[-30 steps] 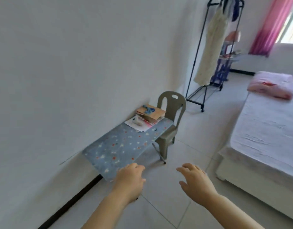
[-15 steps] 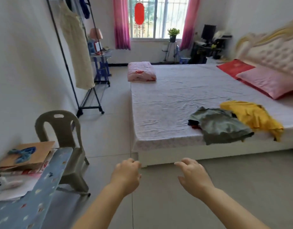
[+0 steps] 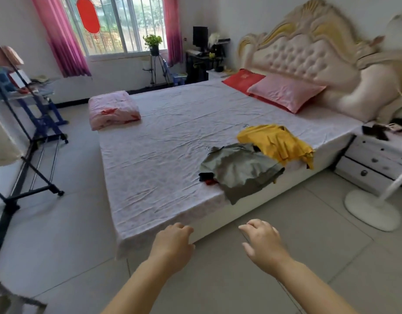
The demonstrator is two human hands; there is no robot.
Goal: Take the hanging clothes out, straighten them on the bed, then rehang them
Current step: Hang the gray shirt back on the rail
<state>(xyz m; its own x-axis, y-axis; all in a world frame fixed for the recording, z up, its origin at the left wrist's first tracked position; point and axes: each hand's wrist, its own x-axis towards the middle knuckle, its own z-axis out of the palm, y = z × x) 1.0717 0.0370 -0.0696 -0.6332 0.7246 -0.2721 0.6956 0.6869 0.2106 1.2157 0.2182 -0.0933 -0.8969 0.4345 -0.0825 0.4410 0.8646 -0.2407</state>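
1. The left hand [image 3: 172, 243] and the right hand [image 3: 263, 243] hold nothing. Their fingers are loosely bent. Both hands are out over the floor, close to the near edge of the bed [image 3: 161, 155].
2. At the far left a black clothes rack [image 3: 12, 206] stands on the floor. A pale cream cloth [image 3: 1, 143] shows at the left edge, beside the rack. Only part of it is in view.
3. The bed fills the middle. Its pale sheet is wrinkled.
4. A folded pink blanket [image 3: 114, 109] sits on the far left corner of the bed.
5. A grey-green piece of clothing [image 3: 241, 171] lies crumpled on the near right part of the bed. Its near edge hangs over the side. A small dark and red bit of cloth [image 3: 207, 177] peeks out at its left.
6. A yellow piece of clothing [image 3: 277, 143] lies crumpled just to the right and a little farther back. It touches the grey-green one. One corner hangs over the side of the bed.
7. Far back, a red pillow [image 3: 241, 79] and a pink pillow [image 3: 286, 91] lie by the big headboard [image 3: 309, 53].
8. On the right stand white drawers [image 3: 372, 162]. Near them a round white fan base [image 3: 370, 211] sits on the floor.
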